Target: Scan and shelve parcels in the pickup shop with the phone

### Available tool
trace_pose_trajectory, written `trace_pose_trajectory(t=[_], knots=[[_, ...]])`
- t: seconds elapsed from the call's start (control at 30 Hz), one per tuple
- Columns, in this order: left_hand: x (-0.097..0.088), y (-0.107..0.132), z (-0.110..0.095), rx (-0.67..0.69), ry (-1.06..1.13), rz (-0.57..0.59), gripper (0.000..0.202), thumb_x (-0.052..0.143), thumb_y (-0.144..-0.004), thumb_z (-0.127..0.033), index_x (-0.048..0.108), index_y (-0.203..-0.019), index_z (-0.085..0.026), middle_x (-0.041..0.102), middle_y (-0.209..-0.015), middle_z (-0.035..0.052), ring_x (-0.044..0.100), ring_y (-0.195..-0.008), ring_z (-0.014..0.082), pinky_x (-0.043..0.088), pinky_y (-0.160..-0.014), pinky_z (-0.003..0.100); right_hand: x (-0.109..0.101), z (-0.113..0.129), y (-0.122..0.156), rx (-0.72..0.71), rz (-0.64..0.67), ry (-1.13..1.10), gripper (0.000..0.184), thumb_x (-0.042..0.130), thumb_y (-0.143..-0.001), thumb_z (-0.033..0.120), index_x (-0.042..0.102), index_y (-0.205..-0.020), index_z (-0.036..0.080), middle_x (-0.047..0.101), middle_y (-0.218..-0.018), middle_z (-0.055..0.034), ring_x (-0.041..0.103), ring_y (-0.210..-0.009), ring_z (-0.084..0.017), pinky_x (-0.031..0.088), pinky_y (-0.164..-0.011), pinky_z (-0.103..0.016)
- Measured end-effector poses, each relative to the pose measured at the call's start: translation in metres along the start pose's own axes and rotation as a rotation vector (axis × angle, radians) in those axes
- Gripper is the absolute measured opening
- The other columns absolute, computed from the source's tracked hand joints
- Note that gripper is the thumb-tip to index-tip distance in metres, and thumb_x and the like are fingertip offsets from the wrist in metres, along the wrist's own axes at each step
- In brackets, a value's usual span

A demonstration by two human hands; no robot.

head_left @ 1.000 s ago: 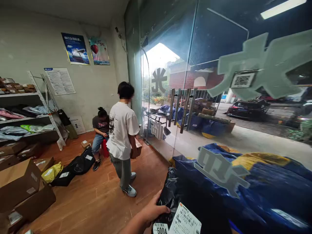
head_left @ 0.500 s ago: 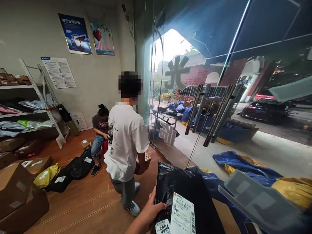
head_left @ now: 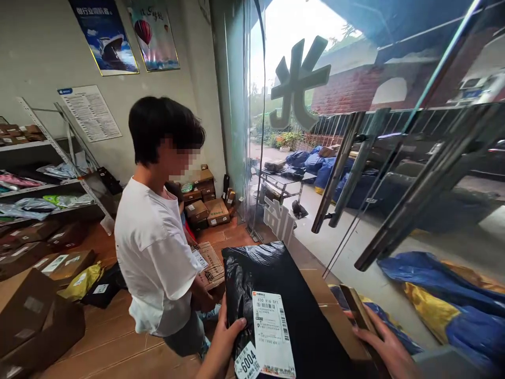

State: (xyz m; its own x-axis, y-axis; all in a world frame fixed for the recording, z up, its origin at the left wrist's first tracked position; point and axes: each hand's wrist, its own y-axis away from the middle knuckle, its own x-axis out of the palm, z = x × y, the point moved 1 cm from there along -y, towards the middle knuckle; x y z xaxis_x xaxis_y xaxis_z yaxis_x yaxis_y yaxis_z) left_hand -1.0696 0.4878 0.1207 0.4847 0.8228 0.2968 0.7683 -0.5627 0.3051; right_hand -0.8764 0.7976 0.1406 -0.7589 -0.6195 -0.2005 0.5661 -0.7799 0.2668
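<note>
I carry a flat cardboard box [head_left: 335, 321] with a black plastic parcel bag [head_left: 276, 284] lying on top. The bag bears a white shipping label [head_left: 272, 331] and a small tag reading 6004 [head_left: 246, 363]. My left hand [head_left: 224, 337] grips the bag's left edge, thumb on top. My right hand [head_left: 384, 345] holds the box's right edge together with a thin dark object, perhaps a phone [head_left: 359, 310]. A person in a white T-shirt [head_left: 155, 252] stands just left of me, holding a small cardboard box [head_left: 209, 266].
Glass doors with long metal handles [head_left: 355, 168] stand to my right. Cardboard boxes [head_left: 35, 310] and bagged parcels [head_left: 84, 279] lie on the wooden floor at left. Metal shelves [head_left: 59, 184] line the left wall. More boxes [head_left: 205, 205] are stacked in the far corner.
I have walked forward, so the person in white is now close at my left. My right hand has come into view on the box's right edge. The seated person is hidden behind them.
</note>
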Motion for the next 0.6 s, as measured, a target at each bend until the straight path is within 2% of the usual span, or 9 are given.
trace_pose_trajectory(t=[0.13,0.3,0.47,0.6], knots=[[-0.001,-0.009,-0.012,0.027,-0.005,-0.075,0.101,0.073,-0.066,-0.047,0.021,-0.152,-0.031,0.045,-0.147,0.0081,0.041,-0.135,0.0311,0.037,-0.109,0.040,0.021,0.012,-0.038,-0.064,0.048,0.051,0.062,0.070,-0.058,0.046,0.061,-0.115,0.025,0.073,-0.108,-0.0059,0.065,-0.107,-0.034,0.055,-0.089,-0.036],[-0.015,-0.020,-0.027,0.054,-0.007,-0.145,0.100,0.074,-0.066,-0.048,0.025,-0.151,-0.030,0.050,-0.142,0.0095,0.051,-0.126,0.0310,0.041,-0.105,0.040,0.054,0.023,-0.057,-0.096,0.058,-0.003,0.057,0.067,-0.061,0.043,0.062,-0.114,0.022,0.072,-0.106,-0.0056,0.067,-0.099,-0.031,0.055,-0.082,-0.035],[-0.024,-0.043,-0.031,0.096,-0.016,-0.260,0.101,0.079,-0.062,-0.046,0.031,-0.148,-0.027,0.047,-0.144,0.0112,0.048,-0.129,0.0324,0.041,-0.105,0.039,0.073,0.054,-0.087,-0.077,0.198,0.010,0.048,0.071,-0.057,0.040,0.068,-0.101,0.021,0.074,-0.097,-0.0065,0.067,-0.097,-0.033,0.055,-0.081,-0.039],[-0.024,-0.065,-0.022,0.114,0.033,-0.393,0.104,0.078,-0.062,-0.049,0.027,-0.150,-0.025,0.047,-0.145,0.0119,0.044,-0.133,0.0323,0.038,-0.108,0.038,0.099,0.081,-0.139,-0.173,0.347,0.050,0.052,0.070,-0.061,0.042,0.067,-0.108,0.020,0.073,-0.103,-0.0079,0.066,-0.098,-0.032,0.054,-0.083,-0.039]])
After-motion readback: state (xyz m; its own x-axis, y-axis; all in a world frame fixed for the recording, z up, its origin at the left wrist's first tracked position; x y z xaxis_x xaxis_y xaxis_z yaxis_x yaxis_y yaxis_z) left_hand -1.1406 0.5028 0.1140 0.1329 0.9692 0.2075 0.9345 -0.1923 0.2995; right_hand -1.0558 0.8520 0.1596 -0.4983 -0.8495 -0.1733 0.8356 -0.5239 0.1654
